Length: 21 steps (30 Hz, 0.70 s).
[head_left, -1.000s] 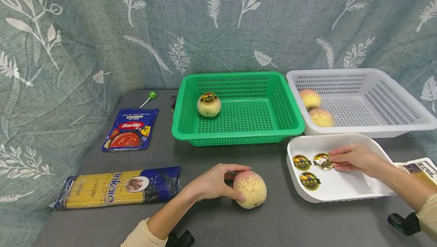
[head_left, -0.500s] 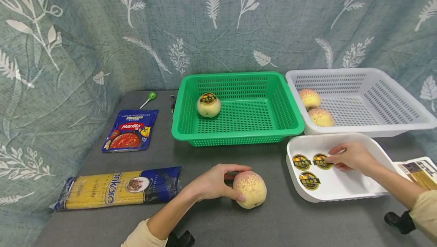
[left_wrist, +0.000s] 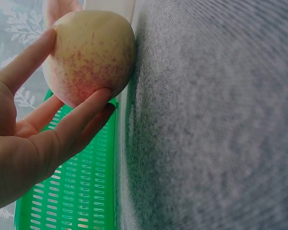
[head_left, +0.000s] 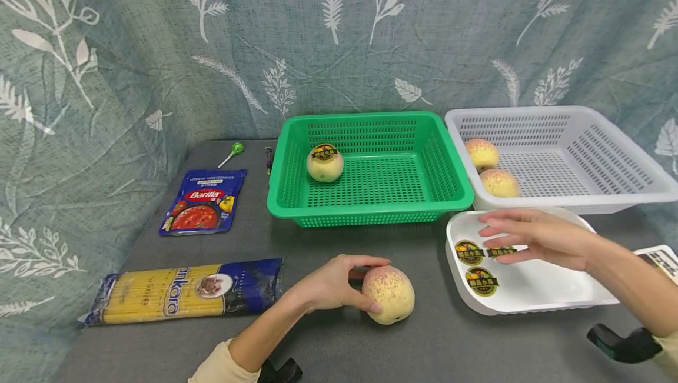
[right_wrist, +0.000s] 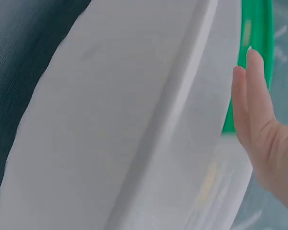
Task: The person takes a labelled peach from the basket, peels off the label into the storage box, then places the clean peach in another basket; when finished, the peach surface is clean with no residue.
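Note:
My left hand (head_left: 341, 283) holds a yellow peach with red speckles (head_left: 389, 295) on the grey table, thumb on the near side and fingers on the far side. The left wrist view shows the same peach (left_wrist: 93, 52) between thumb and fingertips. My right hand (head_left: 545, 236) is raised over the white tray (head_left: 551, 295), its fingers extended and nothing seen in them. Inside the tray are black-and-gold fruit stickers: one sticker (head_left: 469, 252) at the left, another (head_left: 481, 280) nearer, and a third (head_left: 498, 251) partly covered by my right fingers.
Behind stands a green basket (head_left: 371, 212) with one stickered peach (head_left: 325, 162). A white basket (head_left: 582, 197) beside it holds two peaches (head_left: 500, 183). Leftward lie a spaghetti pack (head_left: 185, 290), a blue sauce pouch (head_left: 203, 202) and a lollipop (head_left: 237, 147). A printed card (head_left: 662, 259) lies at the right.
My right hand has let go of the middle sticker and risen from the tray floor, its fingers spreading. My left hand and the peach have stayed in place.

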Tool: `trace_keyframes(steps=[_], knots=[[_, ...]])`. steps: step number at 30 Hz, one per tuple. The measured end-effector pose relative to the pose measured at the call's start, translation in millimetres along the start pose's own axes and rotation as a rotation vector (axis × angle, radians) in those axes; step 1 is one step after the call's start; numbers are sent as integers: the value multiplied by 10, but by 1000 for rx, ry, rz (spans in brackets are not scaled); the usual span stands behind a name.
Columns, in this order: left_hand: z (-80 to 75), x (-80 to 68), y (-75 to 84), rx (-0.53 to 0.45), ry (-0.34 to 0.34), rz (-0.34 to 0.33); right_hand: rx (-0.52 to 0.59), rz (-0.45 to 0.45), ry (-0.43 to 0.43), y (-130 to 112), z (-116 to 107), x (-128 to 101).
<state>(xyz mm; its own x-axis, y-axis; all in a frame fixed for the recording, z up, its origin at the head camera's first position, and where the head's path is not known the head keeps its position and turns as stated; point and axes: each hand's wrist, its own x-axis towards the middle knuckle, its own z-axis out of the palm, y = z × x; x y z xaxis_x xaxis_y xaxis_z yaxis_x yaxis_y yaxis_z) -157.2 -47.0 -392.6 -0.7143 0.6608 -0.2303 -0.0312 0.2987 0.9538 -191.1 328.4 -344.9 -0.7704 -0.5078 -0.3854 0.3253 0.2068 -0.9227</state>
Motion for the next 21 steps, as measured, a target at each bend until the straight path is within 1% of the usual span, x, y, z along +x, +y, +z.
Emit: trace_keyframes(steps=[1,3,6,13,17,21], knots=[[0,-1,0,-2,0,2,17,-7,-35,-32,86,21],[0,-3,0,-2,2,4,14,-9,-83,-85,272,65],[4,-5,5,1,5,4,-2,15,-118,-124,560,141],[9,-6,3,-9,2,7,-14,86,-114,-24,1141,358],[7,-9,-4,-9,0,10,-21,103,-121,66,1348,470],[1,-11,-11,6,0,24,-21,88,-113,119,1455,537]])
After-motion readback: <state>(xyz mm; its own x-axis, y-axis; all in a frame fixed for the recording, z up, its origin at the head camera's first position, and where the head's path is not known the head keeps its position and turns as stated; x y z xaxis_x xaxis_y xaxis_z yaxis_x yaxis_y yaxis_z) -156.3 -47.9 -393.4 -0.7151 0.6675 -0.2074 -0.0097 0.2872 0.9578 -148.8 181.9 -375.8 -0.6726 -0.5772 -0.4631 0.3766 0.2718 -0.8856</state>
